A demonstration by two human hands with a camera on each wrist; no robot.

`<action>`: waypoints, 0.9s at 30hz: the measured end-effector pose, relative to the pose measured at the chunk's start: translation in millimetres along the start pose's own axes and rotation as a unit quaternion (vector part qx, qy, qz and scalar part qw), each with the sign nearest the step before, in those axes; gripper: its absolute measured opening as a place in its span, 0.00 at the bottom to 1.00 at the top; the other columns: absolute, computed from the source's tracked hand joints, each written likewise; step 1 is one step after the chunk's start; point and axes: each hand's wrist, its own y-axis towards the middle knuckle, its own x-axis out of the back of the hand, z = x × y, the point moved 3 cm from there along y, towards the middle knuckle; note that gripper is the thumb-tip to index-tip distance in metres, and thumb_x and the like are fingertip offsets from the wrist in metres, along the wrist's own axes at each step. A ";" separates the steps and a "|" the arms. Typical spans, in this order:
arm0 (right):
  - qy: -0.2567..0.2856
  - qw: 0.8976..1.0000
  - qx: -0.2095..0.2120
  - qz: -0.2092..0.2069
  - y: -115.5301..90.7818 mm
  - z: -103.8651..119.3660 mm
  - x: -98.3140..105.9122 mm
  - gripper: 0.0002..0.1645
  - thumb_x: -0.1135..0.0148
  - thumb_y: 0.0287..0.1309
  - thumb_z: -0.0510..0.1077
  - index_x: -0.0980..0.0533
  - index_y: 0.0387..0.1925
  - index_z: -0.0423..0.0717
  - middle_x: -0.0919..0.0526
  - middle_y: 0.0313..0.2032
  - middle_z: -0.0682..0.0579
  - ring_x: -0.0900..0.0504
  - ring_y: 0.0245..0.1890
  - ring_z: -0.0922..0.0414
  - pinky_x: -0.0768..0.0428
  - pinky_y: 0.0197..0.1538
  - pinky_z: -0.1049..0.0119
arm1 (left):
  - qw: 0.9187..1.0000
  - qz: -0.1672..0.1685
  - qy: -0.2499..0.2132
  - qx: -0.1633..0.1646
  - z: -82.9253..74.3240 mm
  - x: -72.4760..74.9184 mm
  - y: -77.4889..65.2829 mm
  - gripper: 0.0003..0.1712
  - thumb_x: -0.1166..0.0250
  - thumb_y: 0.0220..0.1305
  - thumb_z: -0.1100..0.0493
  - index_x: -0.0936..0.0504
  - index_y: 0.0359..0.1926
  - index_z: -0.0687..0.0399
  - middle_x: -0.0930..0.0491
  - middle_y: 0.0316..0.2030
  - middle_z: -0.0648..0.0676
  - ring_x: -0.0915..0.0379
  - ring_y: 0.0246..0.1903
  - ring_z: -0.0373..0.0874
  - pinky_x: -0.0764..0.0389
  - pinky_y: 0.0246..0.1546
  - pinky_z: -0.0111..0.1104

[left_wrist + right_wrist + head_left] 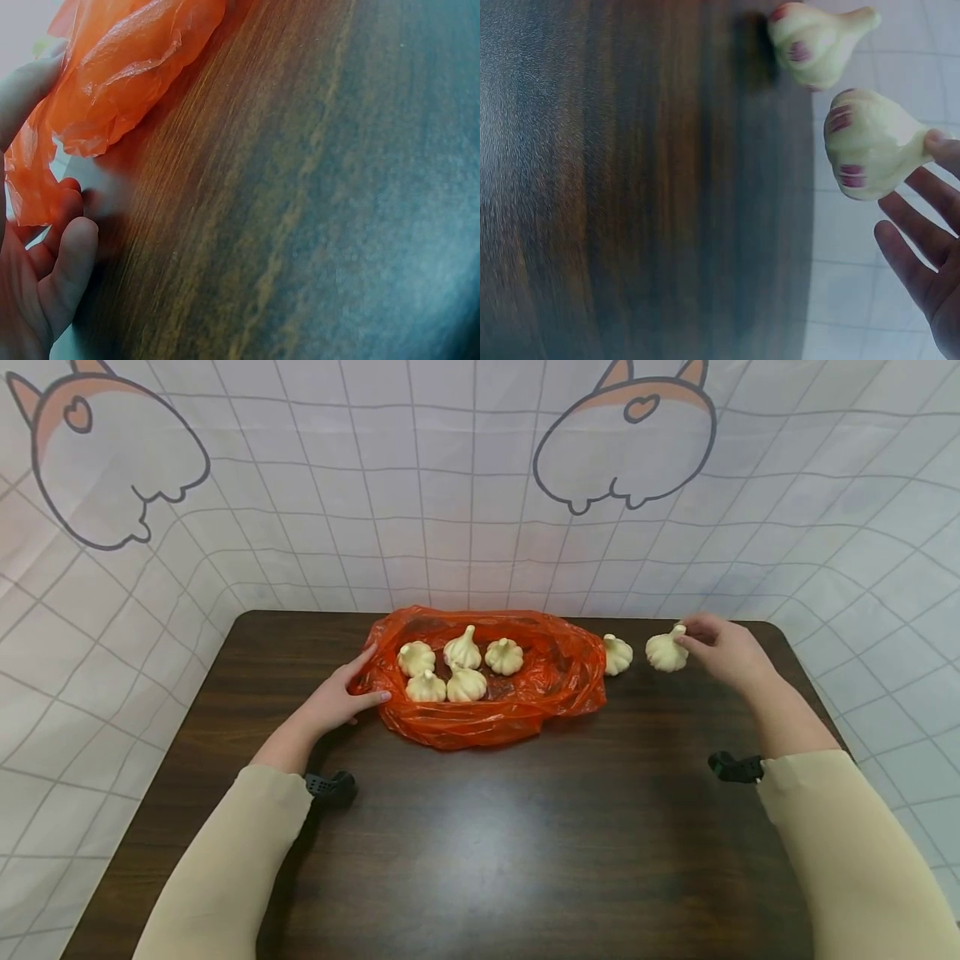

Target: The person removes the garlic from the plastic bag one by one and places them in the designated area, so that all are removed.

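An orange-red plastic bag (465,735) lies spread open at the back of the table, with several garlic bulbs (462,649) inside it. My left hand (333,697) holds the bag's left end, thumb at the front rim and fingers along the side. In the left wrist view, the thumb (34,86) lies against the crinkled plastic (127,75). Over at the back right, my right hand (731,652) pinches a garlic bulb (666,652) by its stem, and its other fingers (911,232) are spread below. Another garlic bulb (618,655) sits just beside the bag's right end.
The dark wooden table (480,843) reaches back to a white gridded curtain (465,485) printed with cartoon animals. Small black devices are strapped at both wrists, one at the left wrist (330,787) and one at the right wrist (737,768).
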 end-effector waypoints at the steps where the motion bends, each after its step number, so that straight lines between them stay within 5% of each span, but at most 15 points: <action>1: 0.000 1.000 -0.001 0.002 1.9 -1.1 -2.2 0.32 0.48 0.72 0.60 0.30 0.62 0.40 0.25 0.58 0.32 0.28 0.60 0.36 0.29 0.55 0.39 | 1.000 0.001 -0.001 0.000 -0.4 0.0 -0.2 0.54 0.36 0.57 0.27 0.60 0.75 0.14 0.53 0.73 0.66 0.29 0.31 0.55 0.20 0.30 0.39; 16: 0.002 1.000 0.005 0.008 16.4 -8.1 -22.9 0.25 0.44 0.71 0.54 0.27 0.59 0.40 0.22 0.56 0.33 0.26 0.58 0.37 0.29 0.56 0.40 | 1.000 -0.002 0.000 0.009 -0.1 -0.6 -0.3 0.54 0.36 0.57 0.27 0.59 0.76 0.17 0.52 0.73 0.65 0.29 0.33 0.55 0.20 0.31 0.39; 27: -0.001 1.000 -0.003 0.017 17.7 -11.2 -28.1 0.30 0.43 0.71 0.56 0.29 0.65 0.43 0.23 0.59 0.34 0.27 0.61 0.37 0.30 0.58 0.39 | 1.000 -0.007 0.005 0.007 0.9 -1.0 0.9 0.54 0.36 0.57 0.27 0.59 0.76 0.16 0.51 0.72 0.64 0.29 0.32 0.55 0.20 0.31 0.39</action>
